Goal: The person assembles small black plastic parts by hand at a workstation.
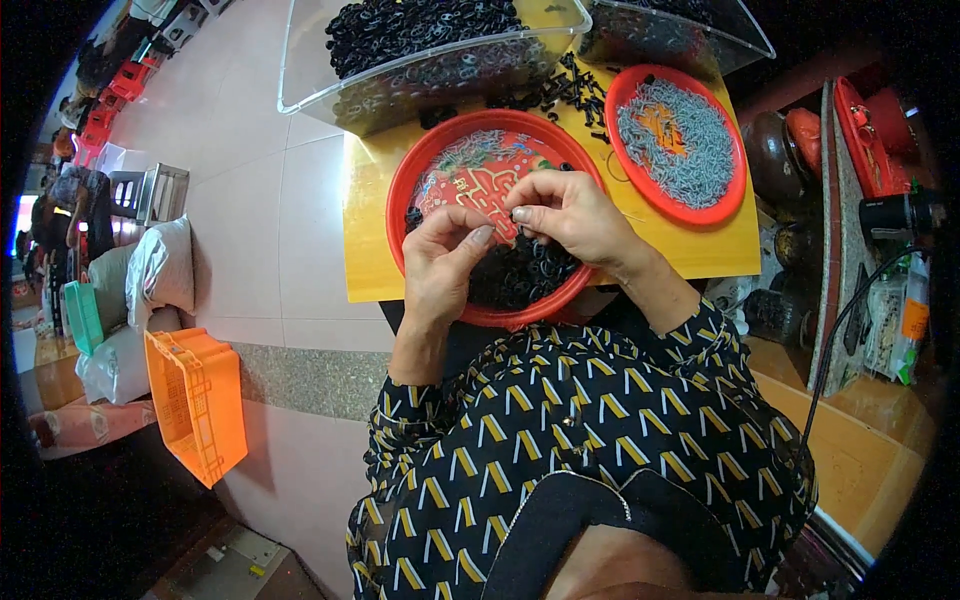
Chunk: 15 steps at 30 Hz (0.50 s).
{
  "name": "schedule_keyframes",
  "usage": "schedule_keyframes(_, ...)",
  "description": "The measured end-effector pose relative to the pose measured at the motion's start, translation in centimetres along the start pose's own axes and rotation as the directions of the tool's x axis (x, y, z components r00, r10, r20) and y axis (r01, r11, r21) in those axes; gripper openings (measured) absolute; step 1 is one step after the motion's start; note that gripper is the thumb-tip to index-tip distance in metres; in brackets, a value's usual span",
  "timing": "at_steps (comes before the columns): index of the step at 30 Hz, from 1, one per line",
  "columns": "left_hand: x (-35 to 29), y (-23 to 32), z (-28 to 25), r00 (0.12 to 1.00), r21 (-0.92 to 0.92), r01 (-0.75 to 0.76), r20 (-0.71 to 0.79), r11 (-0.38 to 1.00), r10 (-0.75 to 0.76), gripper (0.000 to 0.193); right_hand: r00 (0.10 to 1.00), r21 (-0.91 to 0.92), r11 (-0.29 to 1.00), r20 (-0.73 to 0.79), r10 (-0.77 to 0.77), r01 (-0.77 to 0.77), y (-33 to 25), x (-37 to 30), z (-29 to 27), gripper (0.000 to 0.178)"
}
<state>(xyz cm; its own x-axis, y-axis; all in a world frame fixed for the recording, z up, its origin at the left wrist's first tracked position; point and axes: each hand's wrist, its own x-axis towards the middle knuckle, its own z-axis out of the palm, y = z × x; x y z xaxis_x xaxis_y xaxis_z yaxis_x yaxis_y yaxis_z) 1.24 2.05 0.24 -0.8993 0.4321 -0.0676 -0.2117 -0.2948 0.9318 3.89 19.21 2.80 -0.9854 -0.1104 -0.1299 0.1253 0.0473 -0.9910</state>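
Note:
Both hands meet over a red round tray (395,200) with a patterned bottom. My left hand (445,260) is closed in a pinch, thumb against forefinger; what it grips is too small to make out. Close beside it, my right hand (580,218) pinches a small dark piece (521,214), partly covered by the fingertips. Small black plastic parts (525,275) lie heaped in the tray's near side, below the hands. Toward the tray's far side sits a loose patch of thin grey screws (470,150).
A red plate (707,214) of grey screws (690,150) stands right on the yellow table (370,240). Behind are two clear bins, one (300,80) heaped with black parts (420,35); loose black pieces (575,90) lie nearby. An orange crate (215,400) is on the floor left.

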Motion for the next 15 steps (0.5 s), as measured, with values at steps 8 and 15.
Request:
schedule_keyframes(8, -0.1, -0.1, 1.2, 0.997, -0.319, 0.079, 0.037, 0.944, -0.071, 0.006, 0.992, 0.275, 0.954, -0.003, 0.124, -0.119, 0.0, -1.2, 0.4, 0.01)
schedule_keyframes(15, -0.3, -0.4, 1.2, 0.996, -0.383, 0.092, 0.036, 0.919, -0.085, 0.008, 0.995, 0.322, 0.945, -0.064, 0.083, -0.058, -0.1, -1.5, 1.0, 0.014)
